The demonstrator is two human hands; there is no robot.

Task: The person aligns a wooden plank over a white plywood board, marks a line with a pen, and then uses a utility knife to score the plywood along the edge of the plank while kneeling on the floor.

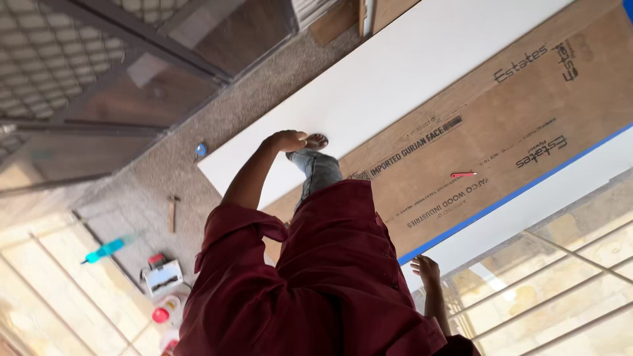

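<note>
Floor, left: a teal-handled tool (105,249), a hammer (172,212) and a small blue round object (201,149) lie well apart on the speckled floor (165,165); a white box (163,277) and red-capped containers (161,314) sit nearer.
Left hand: the left hand (287,140) is stretched far forward, just beside the sandalled foot (316,140) on the white board (395,79). Its fingers are curled under, and I cannot tell whether they grip anything.
Work piece: the brown plywood sheet (514,112) lies flat across the right of the scene, over the white board, with a blue strip (514,194) along its near edge.
Marker: a red pencil-like marker (463,175) lies loose on the plywood, touched by neither hand.
Right hand: the right hand (427,269) is at the near white margin, just below the blue strip, fingers loosely spread and holding nothing.
Step in hand: apparently bracing over the sheet, bent low, one foot planted on the board.
Next move calls for: reaching well right for the marker and keeping weight steady on the board.
</note>
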